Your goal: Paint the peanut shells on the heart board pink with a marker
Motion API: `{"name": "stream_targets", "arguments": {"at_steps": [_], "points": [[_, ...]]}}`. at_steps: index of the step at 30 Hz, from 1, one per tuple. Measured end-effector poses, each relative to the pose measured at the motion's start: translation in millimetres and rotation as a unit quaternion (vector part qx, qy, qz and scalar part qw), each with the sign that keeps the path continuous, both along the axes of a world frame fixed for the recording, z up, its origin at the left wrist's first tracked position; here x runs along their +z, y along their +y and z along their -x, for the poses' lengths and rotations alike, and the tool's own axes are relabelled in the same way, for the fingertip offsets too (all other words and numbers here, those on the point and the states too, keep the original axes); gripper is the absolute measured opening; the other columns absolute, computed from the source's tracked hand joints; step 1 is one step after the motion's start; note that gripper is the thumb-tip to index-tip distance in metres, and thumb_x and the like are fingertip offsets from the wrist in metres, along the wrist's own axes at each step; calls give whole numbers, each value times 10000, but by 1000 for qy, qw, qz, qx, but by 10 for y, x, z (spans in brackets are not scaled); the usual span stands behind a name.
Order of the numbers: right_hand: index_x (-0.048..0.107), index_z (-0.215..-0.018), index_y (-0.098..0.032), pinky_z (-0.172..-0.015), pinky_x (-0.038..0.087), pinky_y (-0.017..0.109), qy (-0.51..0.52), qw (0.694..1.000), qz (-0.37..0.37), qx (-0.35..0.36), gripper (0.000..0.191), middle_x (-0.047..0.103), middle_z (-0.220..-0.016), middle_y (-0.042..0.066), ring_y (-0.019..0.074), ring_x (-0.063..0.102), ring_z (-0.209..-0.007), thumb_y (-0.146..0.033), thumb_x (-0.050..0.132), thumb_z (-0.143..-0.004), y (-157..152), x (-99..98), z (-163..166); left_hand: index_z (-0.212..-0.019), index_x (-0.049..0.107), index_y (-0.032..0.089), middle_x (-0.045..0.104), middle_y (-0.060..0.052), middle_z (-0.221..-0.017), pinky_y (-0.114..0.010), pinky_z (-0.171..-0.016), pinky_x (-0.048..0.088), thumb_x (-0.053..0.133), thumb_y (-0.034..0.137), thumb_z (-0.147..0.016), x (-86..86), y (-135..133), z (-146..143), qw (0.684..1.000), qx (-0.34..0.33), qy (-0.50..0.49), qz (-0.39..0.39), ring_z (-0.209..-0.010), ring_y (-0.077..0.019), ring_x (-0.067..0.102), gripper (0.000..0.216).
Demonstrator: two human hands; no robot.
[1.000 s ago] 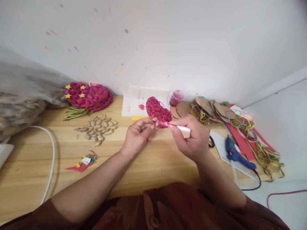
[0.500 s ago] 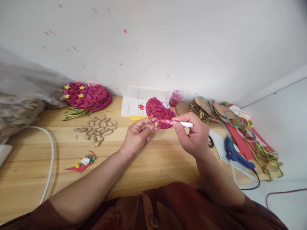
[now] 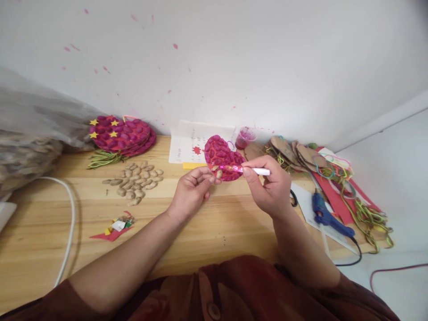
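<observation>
My left hand pinches the lower left edge of a heart-shaped craft piece, covered with peanuts mostly painted magenta. A couple of peanuts near my left fingertips still show their tan shell. Between the thumb and fingers of my right hand is a paintbrush with a white handle and a pink-stained front part. It lies level across the heart, its tip close to the tan peanuts; whether it touches them I cannot tell. Behind the heart stands a plastic cup with magenta paint.
Loose peanuts and paper scraps lie on the left, near a stack of painted pieces with yellow stars. A blue glue gun, cardboard pieces and cords are at right. A white cable curves at far left.
The brush tip has shifted slightly up and left over the heart, baring more of the tan peanut. The heart has moved very slightly; my left hand keeps its hold.
</observation>
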State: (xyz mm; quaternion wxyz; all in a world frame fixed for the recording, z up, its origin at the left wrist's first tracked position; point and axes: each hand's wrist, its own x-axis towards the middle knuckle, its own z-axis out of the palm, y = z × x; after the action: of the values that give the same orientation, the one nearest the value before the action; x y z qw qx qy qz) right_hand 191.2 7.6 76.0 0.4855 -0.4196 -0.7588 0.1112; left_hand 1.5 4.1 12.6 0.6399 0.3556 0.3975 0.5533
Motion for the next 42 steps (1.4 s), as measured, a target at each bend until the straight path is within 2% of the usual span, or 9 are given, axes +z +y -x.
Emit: {"name": "stream_targets", "arguments": {"at_steps": [5, 9, 15, 23, 27, 34, 42], "points": [[702, -988, -217, -706, 481, 262, 5, 1000, 5, 30, 122, 720, -890, 0, 125, 640, -768, -152, 698, -884, -6, -7, 0, -994, 737, 162, 761, -57, -838, -179, -442, 405, 831, 341, -761, -29, 9, 7, 1000, -2, 12, -20, -681, -137, 653, 309], [699, -967, -213, -669, 469, 265, 0, 1000, 3, -1, 92, 701, -844, -5, 121, 614, -717, -158, 687, -895, 2, 2, -14, -1025, 731, 161, 763, -58, -843, -177, -447, 414, 808, 341, -789, -60, 22, 10, 999, 1, 29, -29, -688, -139, 654, 307], [701, -987, -224, -709, 493, 282, -8, 999, 16, 29, 120, 725, -891, 3, 134, 642, -752, -162, 700, -884, -34, -12, 22, -1089, 734, 152, 776, -71, -885, -189, -468, 434, 765, 337, -834, -87, 20, 2, 994, 14, 77, -75, -733, -157, 666, 317], [701, -984, -224, -744, 515, 285, -13, 1000, -1, 12, 132, 737, -901, 6, 139, 669, -782, -150, 706, -874, -59, -7, 41, -1106, 742, 158, 789, -78, -951, -206, -501, 448, 732, 329, -859, -113, 10, -3, 988, 20, 114, -99, -762, -167, 678, 301], [701, -980, -221, -765, 523, 297, -23, 1000, 8, 11, 123, 737, -897, 9, 141, 671, -780, -157, 703, -875, -55, -9, 52, -1129, 740, 159, 791, -77, -952, -214, -488, 450, 726, 353, -861, -124, 6, -5, 988, 19, 121, -94, -702, -157, 657, 332], [698, -969, -224, -751, 532, 311, -24, 1000, -6, 5, 101, 737, -878, 12, 150, 668, -759, -170, 691, -884, -71, 12, 65, -1125, 731, 150, 794, -91, -968, -212, -499, 458, 735, 342, -848, -112, 3, -4, 988, 23, 120, -90, -797, -190, 700, 337], [698, -956, -233, -755, 539, 334, -34, 999, -6, -11, 73, 744, -873, 23, 164, 668, -748, -203, 682, -891, -77, 15, 77, -1103, 755, 169, 784, -72, -911, -225, -523, 466, 742, 340, -842, -82, -6, -5, 989, 24, 124, -82, -731, -177, 678, 312]]}}
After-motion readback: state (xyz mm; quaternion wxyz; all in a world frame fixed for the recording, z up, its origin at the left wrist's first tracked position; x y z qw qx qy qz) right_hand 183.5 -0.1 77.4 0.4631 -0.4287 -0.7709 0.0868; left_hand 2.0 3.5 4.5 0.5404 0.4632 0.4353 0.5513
